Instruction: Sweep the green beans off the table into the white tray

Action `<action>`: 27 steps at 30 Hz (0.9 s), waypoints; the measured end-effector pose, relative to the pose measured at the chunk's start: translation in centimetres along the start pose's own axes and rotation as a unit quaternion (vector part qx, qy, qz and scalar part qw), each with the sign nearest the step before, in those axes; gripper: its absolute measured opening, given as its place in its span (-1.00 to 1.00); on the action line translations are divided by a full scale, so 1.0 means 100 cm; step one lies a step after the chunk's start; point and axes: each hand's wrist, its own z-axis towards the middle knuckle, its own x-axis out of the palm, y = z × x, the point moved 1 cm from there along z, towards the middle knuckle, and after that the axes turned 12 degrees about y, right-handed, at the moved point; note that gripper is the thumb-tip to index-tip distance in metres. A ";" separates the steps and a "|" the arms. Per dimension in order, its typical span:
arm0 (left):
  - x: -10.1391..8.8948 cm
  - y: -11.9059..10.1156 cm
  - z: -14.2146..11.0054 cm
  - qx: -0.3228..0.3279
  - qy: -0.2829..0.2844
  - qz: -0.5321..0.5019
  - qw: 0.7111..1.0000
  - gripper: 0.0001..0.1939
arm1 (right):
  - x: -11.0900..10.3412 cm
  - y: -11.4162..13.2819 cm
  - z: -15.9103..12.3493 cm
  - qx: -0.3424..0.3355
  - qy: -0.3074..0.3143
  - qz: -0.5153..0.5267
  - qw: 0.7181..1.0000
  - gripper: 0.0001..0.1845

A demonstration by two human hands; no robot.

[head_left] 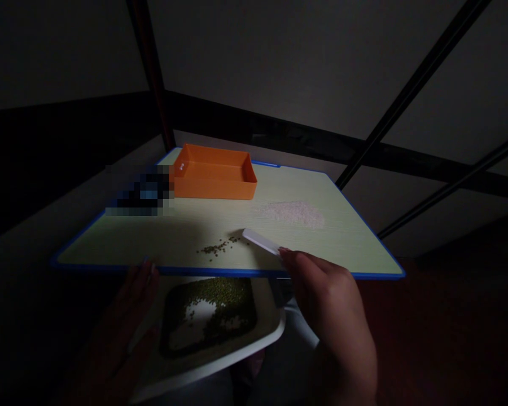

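The right hand (332, 316) pinches one end of a flat white scraper (261, 241) between its fingertips; the blade lies slantwise on the pale green surface (152, 237), its far end pointing toward ten o'clock; just beyond that end, at nine o'clock from it, sits a small scatter of green beans (218, 247), close to the near blue edge of the surface. The left hand (129, 321) is in deep shadow at seven o'clock; its fingers appear to curl round the left rim of a white tray (262, 338) held just below the surface edge, though how firmly they close cannot be told. The tray already carries a heap of green beans, with a bare white patch in the middle. At one o'clock from the scraper lies a pale spread of white grains (292, 213), well apart from the beans; at eleven o'clock stands an orange box (214, 177), and beside it at nine o'clock a blurred dark patch that cannot be read.

To sweep well, I judge the blade should stay flat against the surface and come round behind the scatter; the stroke should run toward six o'clock, straight over the edge; the tray's rim should sit tucked under that edge, directly below the beans; slow strokes keep beans from rolling toward the white grains.
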 end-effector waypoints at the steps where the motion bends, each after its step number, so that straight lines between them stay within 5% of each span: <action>1: -0.001 -0.001 0.001 0.004 -0.004 0.002 1.000 -0.34 | 0.002 0.000 0.002 -0.003 -0.006 -0.003 1.000 -0.77; 27: -0.004 -0.007 0.002 0.002 -0.005 0.013 1.000 -0.36 | 0.002 -0.004 -0.009 0.016 0.009 0.100 0.995 -0.61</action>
